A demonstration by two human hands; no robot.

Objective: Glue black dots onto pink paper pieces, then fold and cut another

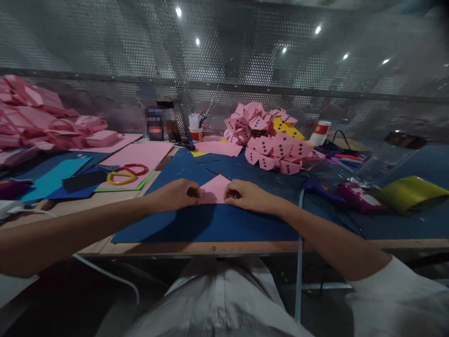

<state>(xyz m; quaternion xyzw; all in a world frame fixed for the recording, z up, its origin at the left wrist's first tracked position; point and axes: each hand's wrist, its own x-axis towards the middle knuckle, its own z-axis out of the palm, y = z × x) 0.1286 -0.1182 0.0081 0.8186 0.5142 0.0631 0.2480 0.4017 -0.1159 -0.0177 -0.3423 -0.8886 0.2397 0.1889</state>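
Note:
A sheet of pink paper (214,191) lies on the blue mat (168,229) right in front of me, its top corner pointing away and a straight edge toward me. My left hand (184,194) is closed at the sheet's left end, with fingertips pinching the near edge. At the other end my right hand (242,194) pinches the same edge between thumb and fingers. Beyond the hands sit folded pink paper pieces with dark diamond marks (277,152). More folded pieces with blue dots (252,121) are heaped behind them.
Left are red and yellow scissors (122,175), pink sheets (140,157) and a large pile of pink folded paper (42,112). On the right are a blue glue gun (322,191), a magenta device (359,196), a yellow roll (414,194) and a clear bottle (389,157). Paper cups (320,132) stand behind.

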